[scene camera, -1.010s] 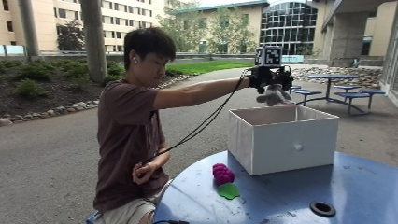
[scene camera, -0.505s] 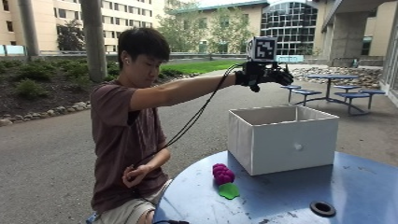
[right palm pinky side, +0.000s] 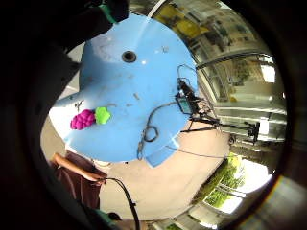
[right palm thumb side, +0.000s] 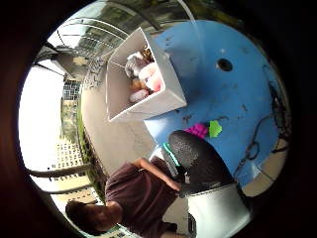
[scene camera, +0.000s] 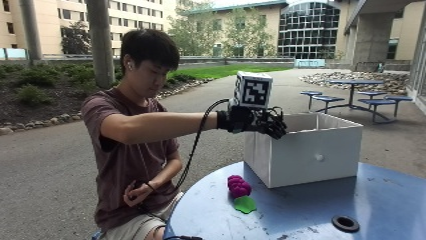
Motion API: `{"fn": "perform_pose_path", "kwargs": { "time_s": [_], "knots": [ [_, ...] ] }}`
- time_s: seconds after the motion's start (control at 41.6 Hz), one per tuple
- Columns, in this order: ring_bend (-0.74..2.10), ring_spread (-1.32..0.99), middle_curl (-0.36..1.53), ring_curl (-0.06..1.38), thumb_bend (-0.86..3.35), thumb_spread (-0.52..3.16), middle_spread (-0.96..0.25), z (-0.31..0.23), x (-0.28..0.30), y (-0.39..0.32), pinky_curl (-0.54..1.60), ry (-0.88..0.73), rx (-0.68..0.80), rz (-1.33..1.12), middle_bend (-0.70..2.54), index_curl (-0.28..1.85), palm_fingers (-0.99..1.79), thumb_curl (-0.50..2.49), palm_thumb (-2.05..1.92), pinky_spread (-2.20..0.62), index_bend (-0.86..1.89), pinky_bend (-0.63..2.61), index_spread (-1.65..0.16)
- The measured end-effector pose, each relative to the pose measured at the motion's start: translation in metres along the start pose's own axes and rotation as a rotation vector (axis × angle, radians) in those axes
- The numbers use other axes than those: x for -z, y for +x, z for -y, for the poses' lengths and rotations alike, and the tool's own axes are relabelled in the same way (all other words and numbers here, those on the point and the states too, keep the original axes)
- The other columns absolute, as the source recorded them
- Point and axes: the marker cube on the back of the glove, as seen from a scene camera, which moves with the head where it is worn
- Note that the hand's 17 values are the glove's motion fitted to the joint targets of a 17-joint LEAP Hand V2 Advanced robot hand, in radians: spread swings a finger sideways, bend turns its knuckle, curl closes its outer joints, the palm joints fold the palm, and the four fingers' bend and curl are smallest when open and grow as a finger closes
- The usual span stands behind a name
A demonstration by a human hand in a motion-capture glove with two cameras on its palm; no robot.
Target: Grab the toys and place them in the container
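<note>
A person sits at the round blue worktop with the right arm stretched out level at chest height, the gloved right hand hanging in the air beside the near rim of the white container, above the worktop and touching nothing. Its fingers droop loosely curled with nothing between them, the palm facing down. The bare left hand rests low by the person's lap, curled at a cable. On the worktop, at about 6 o'clock from the gloved hand and well below it, lies the magenta bumpy toy, with the green toy touching it on the side toward the worktop's edge; both lie just beside the container's near corner, well apart from the fingers. The little finger side palm view looks down on the same pair, magenta toy and green toy side by side on the blue surface, with a cable looped near the worktop's edge. The thumb side palm view looks into the container, where several pale and pinkish toys already lie; what each one is cannot be told. A dark round hole sits near the worktop's middle.
</note>
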Motion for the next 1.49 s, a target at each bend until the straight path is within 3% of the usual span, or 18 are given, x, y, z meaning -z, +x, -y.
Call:
{"fn": "perform_pose_path", "kwargs": {
  "time_s": [0.216,0.312,0.361,0.409,0.433,0.505,0.529,0.577,0.697,0.793,0.986,1.178,1.49],
  "knots": [
    [0.58,-0.12,0.43,0.33,-0.01,1.21,-0.09,0.0,-0.149,-0.037,0.4,-0.159,0.146,0.252,0.18,0.21,-0.08,0.4,0.06,-0.01,0.14,0.74,-0.19],
    [0.58,-0.12,0.42,0.33,0.02,1.24,-0.12,0.001,-0.217,-0.055,0.39,-0.29,0.217,0.195,0.18,0.24,0.01,0.4,0.13,0.0,0.19,0.75,-0.22],
    [0.65,-0.12,0.42,0.33,0.07,1.27,-0.13,0.001,-0.237,-0.058,0.39,-0.304,0.23,0.132,0.22,0.24,0.2,0.42,0.23,-0.01,0.18,0.81,-0.21],
    [0.72,-0.13,0.41,0.34,0.13,1.31,-0.13,0.002,-0.245,-0.058,0.39,-0.267,0.235,0.09,0.17,0.25,0.36,0.43,0.33,-0.05,0.22,0.85,-0.19],
    [0.71,-0.16,0.46,0.33,0.19,1.35,-0.16,0.002,-0.248,-0.058,0.37,-0.23,0.237,0.076,0.32,0.26,0.56,0.45,0.42,-0.11,0.25,0.83,-0.18],
    [0.73,-0.22,0.46,0.33,0.25,1.39,-0.14,0.005,-0.254,-0.061,0.35,-0.103,0.239,0.071,0.33,0.28,0.74,0.47,0.53,-0.21,0.32,0.81,-0.17],
    [0.81,-0.25,0.5,0.36,0.28,1.39,-0.16,0.007,-0.257,-0.064,0.34,-0.066,0.238,0.08,0.42,0.32,0.98,0.49,0.57,-0.25,0.4,0.77,-0.16],
    [0.84,-0.26,0.53,0.36,0.32,1.41,-0.19,0.009,-0.262,-0.073,0.32,-0.008,0.238,0.103,0.52,0.34,1.2,0.5,0.64,-0.3,0.49,0.7,-0.15],
    [0.95,-0.3,0.65,0.45,0.35,1.35,-0.19,0.015,-0.267,-0.085,0.37,0.085,0.206,0.148,0.84,0.44,1.35,0.55,0.74,-0.36,0.61,0.69,-0.09],
    [1.14,-0.3,0.69,0.52,0.4,1.31,-0.17,0.021,-0.261,-0.087,0.41,0.119,0.166,0.143,0.94,0.52,1.52,0.62,0.85,-0.39,0.78,0.75,-0.03],
    [1.33,-0.24,0.73,0.59,0.49,1.34,-0.08,0.017,-0.227,-0.075,0.46,-0.04,0.161,0.115,1.03,0.59,1.39,0.71,0.95,-0.4,0.97,0.85,0.08],
    [1.29,-0.31,0.8,0.62,0.21,0.96,-0.11,0.021,-0.127,-0.042,0.51,0.023,0.038,0.137,1.19,0.67,1.05,0.78,0.65,-0.39,1.09,0.9,0.0],
    [1.31,-0.37,0.85,0.65,0.08,0.69,-0.15,0.037,0.061,-0.027,0.58,0.207,-0.189,0.045,1.24,0.76,0.95,0.88,0.57,-0.41,1.1,1.0,-0.08]
  ]
}}
